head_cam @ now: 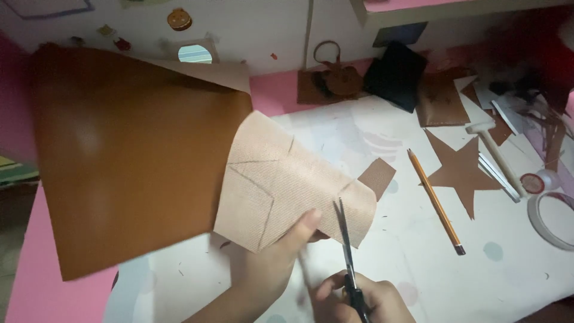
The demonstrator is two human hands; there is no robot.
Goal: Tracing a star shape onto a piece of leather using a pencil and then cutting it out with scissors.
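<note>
Draping across the table's left half, the brown leatherette sheet showed its folded-back beige underside, pinched by my left hand; my right hand gripped scissors, blades pointing away along the pencilled line.

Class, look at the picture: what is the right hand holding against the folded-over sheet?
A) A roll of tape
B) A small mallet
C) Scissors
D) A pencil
C: the right hand grips black-handled scissors whose blades point up at the edge of the sheet, while the pencil, mallet and tape lie apart on the table.
</note>
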